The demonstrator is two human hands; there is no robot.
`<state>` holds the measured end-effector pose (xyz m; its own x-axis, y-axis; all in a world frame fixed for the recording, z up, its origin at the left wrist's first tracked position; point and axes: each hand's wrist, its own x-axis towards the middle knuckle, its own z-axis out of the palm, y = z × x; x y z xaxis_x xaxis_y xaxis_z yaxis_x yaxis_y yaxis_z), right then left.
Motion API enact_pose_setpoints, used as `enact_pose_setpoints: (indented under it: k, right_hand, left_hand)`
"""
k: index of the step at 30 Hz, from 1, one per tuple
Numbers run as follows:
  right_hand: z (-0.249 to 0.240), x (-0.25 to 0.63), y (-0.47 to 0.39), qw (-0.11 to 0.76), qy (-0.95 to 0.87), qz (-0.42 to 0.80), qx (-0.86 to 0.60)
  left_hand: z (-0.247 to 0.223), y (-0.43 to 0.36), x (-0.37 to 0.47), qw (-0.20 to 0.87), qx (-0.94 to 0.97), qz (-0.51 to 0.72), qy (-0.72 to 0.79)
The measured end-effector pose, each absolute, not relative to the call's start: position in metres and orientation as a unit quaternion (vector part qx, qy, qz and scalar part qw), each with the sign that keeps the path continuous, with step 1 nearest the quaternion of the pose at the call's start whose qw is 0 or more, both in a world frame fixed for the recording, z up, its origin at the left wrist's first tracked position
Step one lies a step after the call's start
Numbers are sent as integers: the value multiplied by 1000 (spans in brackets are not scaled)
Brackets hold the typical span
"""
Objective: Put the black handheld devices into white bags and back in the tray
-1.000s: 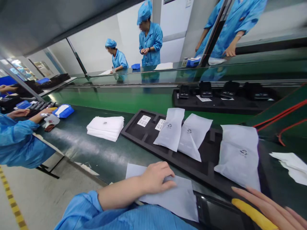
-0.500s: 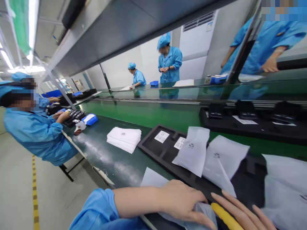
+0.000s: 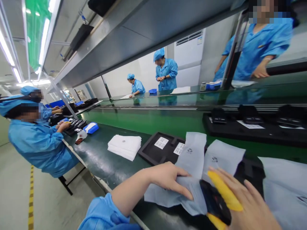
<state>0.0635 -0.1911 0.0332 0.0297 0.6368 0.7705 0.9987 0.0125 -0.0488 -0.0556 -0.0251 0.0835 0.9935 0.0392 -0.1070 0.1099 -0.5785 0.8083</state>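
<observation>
My left hand is closed on a translucent white bag, pinching it near its mouth between thumb and fingers. In my right hand, which wears yellow finger cots on the thumb and a finger, is a glossy black device. One end of the device is at the bag's mouth; I cannot tell how far inside it reaches. Just beyond my hands, a printed white bag and another printed white bag lie across a black tray with labels in its compartments.
A stack of white bags lies left of the tray. More white bags are at the right. A second black tray with black devices sits on the green belt. Co-workers in blue stand opposite and sit at the left.
Both hands have risen and come further into view. The black device in my right hand now shows at the bag's mouth. The head view has shifted slightly.
</observation>
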Motion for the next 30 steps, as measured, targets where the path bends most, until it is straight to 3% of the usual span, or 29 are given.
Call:
enact_pose_setpoints:
  k: [3, 8, 17, 23, 27, 30]
  right_hand:
    - [28, 72, -197, 415, -566, -154, -696]
    - [17, 73, -194, 493, -546, 31, -677]
    - [50, 65, -148, 653, -332, -4, -681]
    - [95, 55, -97, 839, -258, 103, -468]
    - [123, 69, -74, 860, -274, 113, -415]
    - [117, 90, -78, 841, -281, 117, -447]
  left_hand:
    - [68, -30, -53, 595, 792, 70, 118]
    - [56, -40, -47, 631, 739, 186, 144]
    - [70, -45, -30, 662, 657, 322, 161]
    - [73, -41, -17, 638, 655, 373, 157]
    - [74, -23, -13, 595, 708, 343, 162]
    - [79, 11, -8, 545, 742, 319, 224]
